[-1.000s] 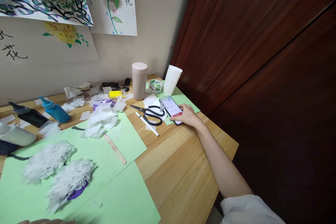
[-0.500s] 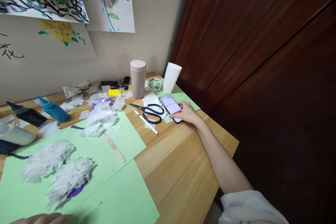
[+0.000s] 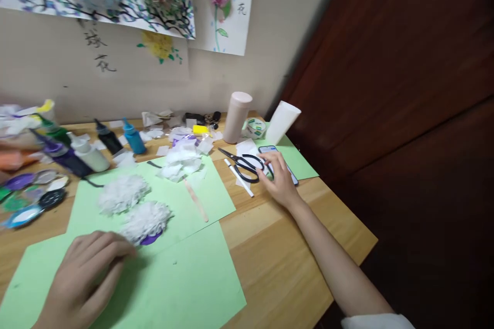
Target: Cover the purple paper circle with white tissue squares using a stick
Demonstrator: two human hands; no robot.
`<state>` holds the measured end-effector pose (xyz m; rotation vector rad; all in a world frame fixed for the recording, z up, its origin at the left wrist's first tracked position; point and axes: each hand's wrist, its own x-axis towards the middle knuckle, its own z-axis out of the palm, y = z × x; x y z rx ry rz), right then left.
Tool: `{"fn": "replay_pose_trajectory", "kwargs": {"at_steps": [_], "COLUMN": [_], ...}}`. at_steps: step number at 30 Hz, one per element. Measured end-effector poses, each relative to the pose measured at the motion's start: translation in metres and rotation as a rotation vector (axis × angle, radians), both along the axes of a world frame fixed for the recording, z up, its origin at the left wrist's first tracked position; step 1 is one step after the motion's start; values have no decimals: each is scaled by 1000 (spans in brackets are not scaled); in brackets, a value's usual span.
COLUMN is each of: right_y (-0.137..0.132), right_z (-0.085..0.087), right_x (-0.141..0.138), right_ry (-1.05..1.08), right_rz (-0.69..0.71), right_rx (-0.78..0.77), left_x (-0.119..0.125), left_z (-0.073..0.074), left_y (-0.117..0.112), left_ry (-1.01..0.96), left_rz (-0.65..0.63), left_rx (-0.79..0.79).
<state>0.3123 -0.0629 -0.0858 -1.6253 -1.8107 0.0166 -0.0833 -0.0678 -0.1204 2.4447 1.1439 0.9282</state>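
My right hand (image 3: 278, 181) reaches out over the desk, its fingers apart, partly covering a phone (image 3: 289, 172) and touching the handles of black scissors (image 3: 243, 163). It holds nothing. My left hand (image 3: 85, 272) rests palm down, fingers loosely curved, on a light green paper sheet (image 3: 181, 282). It lies just beside a white tissue-paper pompom (image 3: 145, 220) with purple under it. A second white pompom (image 3: 122, 193) sits behind on another green sheet (image 3: 216, 195).
Paint bottles (image 3: 133, 136) and paint lids (image 3: 23, 200) crowd the left. A pile of white tissue squares (image 3: 181, 159), a wooden stick (image 3: 196, 200), a white pen (image 3: 239, 185), a pink tumbler (image 3: 236, 117), a tape roll (image 3: 255, 126) and a white tube (image 3: 281, 122) stand behind. The desk edge (image 3: 347, 272) is at right.
The view has swung left and down, showing more paints. My right hand slid off the phone screen toward the scissors. My left hand came up into view onto the green sheet.
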Motion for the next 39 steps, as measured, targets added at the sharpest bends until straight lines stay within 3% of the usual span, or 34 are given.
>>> {"fn": "replay_pose_trajectory", "kwargs": {"at_steps": [3, 6, 12, 18, 27, 35, 39], "right_y": [-11, -20, 7, 23, 23, 24, 28], "right_z": [-9, -22, -30, -29, -31, -36, -37], "right_x": [-56, -102, -146, -148, -128, -127, -126], "right_ry": [36, -20, -315, -307, -24, -20, -33], "right_rz": [261, 392, 243, 234, 432, 281, 216], "right_rx": [-147, -256, -254, -309, -347, -260, -290], "left_x": [12, 15, 15, 14, 12, 12, 13], "left_z": [21, 23, 21, 23, 21, 18, 19], "left_y": [-3, -6, -8, -10, -8, -7, -7], "left_ry": [-24, -7, -60, -59, 20, 55, 57], "left_rz": [-15, -38, 6, -3, -159, -222, -222], "left_rx": [-24, -32, -37, -42, -30, 17, 27]}}
